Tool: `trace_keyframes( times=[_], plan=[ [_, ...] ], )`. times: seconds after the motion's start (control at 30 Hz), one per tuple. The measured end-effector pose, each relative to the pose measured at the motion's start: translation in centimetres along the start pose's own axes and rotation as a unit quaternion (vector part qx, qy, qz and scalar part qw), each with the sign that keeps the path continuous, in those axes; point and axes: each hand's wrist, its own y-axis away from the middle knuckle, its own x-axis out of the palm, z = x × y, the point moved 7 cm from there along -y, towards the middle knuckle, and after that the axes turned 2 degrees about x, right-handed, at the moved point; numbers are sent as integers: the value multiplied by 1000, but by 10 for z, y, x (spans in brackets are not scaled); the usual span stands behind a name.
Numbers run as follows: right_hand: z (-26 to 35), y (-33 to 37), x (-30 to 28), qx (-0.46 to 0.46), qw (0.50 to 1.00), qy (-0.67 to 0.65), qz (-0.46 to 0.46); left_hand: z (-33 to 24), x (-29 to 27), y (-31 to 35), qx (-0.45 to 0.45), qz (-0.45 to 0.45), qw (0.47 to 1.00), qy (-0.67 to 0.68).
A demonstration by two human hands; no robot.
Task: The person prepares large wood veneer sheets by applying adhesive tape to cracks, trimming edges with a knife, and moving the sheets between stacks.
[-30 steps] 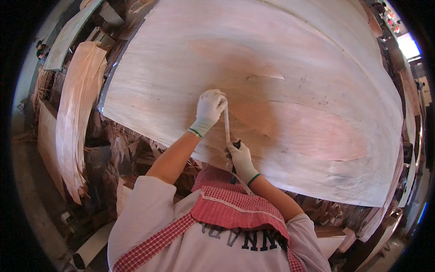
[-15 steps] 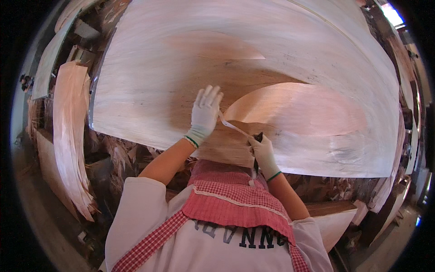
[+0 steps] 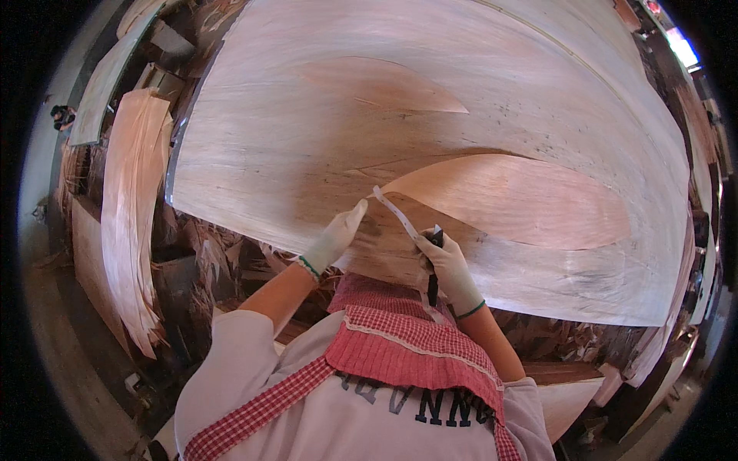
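My left hand [image 3: 335,237], in a white glove with a green cuff edge, is seen edge-on with fingers stretched out, thumb uppermost. Its fingertips are close to the pointed left end of a curved, peach-coloured veneer piece [image 3: 523,201] and the free end of a pale tape strip [image 3: 397,210]. That strip runs up and left from my right hand [image 3: 452,269], also gloved, whose fingers are closed round a black knife-like tool [image 3: 433,290] as well as the strip. Beneath both hands lies a large pale veneer sheet [image 3: 261,177]; the tool's exact kind is unclear.
Bundled long veneer strips [image 3: 132,223] stand at the left. Torn wood scraps [image 3: 215,257] lie below the sheet's near edge. A board [image 3: 567,392] sits at the lower right, and a distant person [image 3: 63,117] appears at far left.
My left hand has come down toward me and turned from palm-down to edge-on, away from the strip's middle. The strip's free end now stands up clear. My right hand keeps its hold.
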Motion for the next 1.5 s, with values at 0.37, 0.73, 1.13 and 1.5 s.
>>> trace_keyframes(
  times=[0.37,0.73,1.13,1.5],
  plan=[
    [-17,-19,5,30,998,47,-5,-31,-3,-43,118,-124,946,275],
    [-30,-50,31,51,999,20,5,-31,-48,-50,230,-326,914,-78],
    [-19,-51,31,37,999,26,2,-64,-19,-36,350,-315,822,-320],
    [6,-41,41,55,989,-130,46,-38,-20,-45,326,-300,831,-336]
  ],
)
